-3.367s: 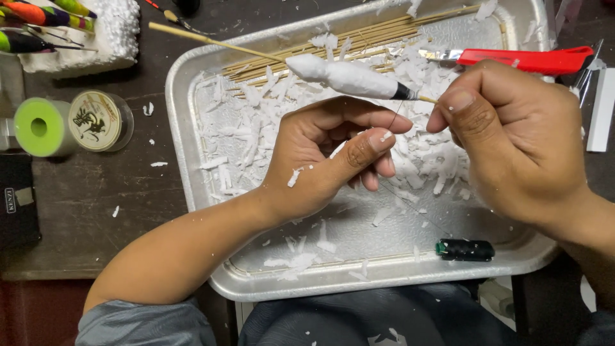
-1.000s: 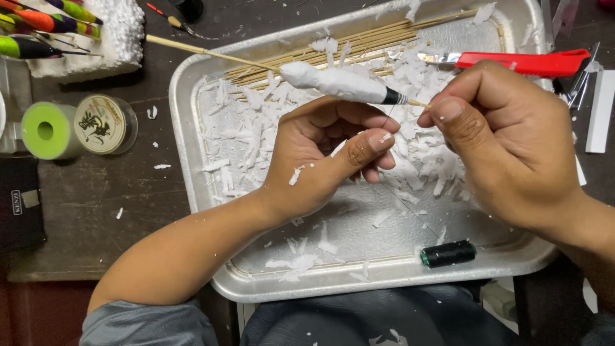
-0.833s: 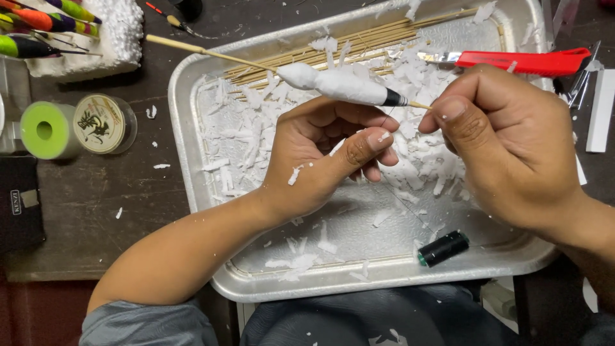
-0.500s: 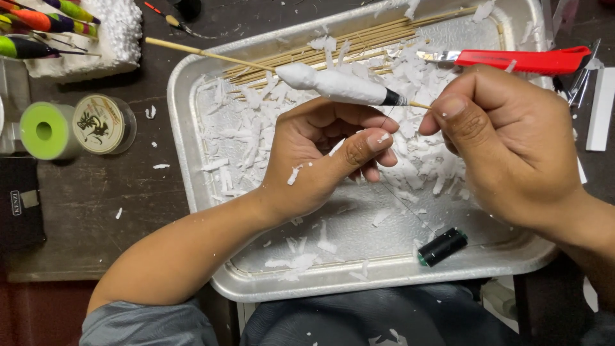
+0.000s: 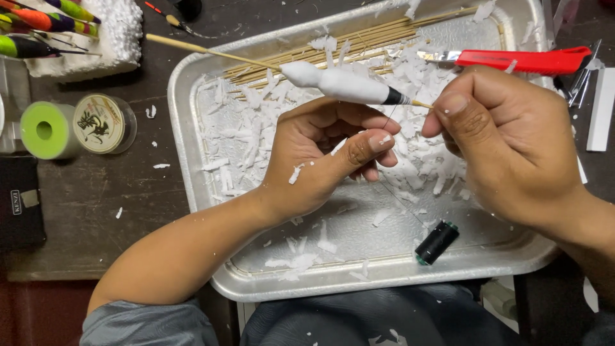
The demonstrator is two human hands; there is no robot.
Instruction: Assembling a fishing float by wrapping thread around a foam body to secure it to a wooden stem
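Dark worktop w/ dented silver metal tray (image 5: 192, 128) of white shavings. Right hand (image 5: 506, 141) pinches the stick end of a white carved foam float (image 5: 343, 83) above tray centre; left hand (image 5: 323, 157) half-curled beneath, thread taut. Black thread spool (image 5: 437, 242) has rolled toward tray's near rim, feeding line. Red utility knife (image 5: 522, 61) sits at far rim.

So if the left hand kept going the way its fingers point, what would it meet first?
Probably the right hand: the left hand points right across the metal tray, its fingers just short of it below the white float. Depth is unclear.
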